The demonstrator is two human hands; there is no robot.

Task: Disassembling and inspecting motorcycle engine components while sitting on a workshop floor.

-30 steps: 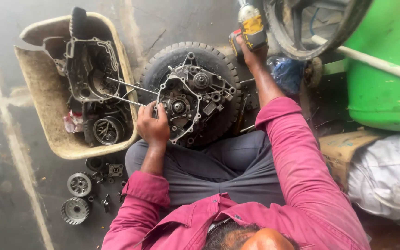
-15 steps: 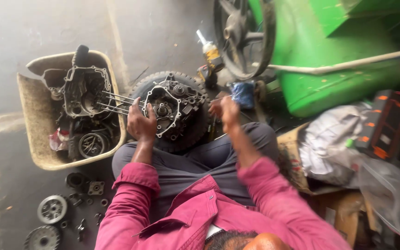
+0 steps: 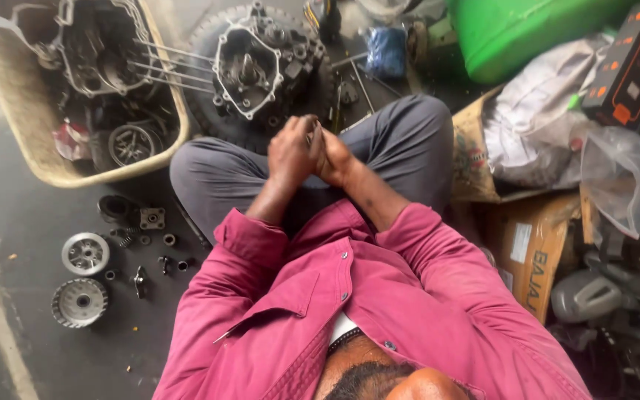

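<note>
I sit cross-legged on the floor in a pink shirt and grey trousers. My left hand and my right hand are pressed together above my lap, fingers closed around a small dark part that I cannot make out. Just beyond my hands a metal engine case lies open on a black tyre, with neither hand touching it.
A beige tub of engine parts stands at the left. Clutch discs, bolts and small parts lie on the floor at my left. A green tank, a cardboard box, plastic bags and an orange-black box crowd the right.
Both hands left the engine case and came together over my lap. The view has swung down and right.
</note>
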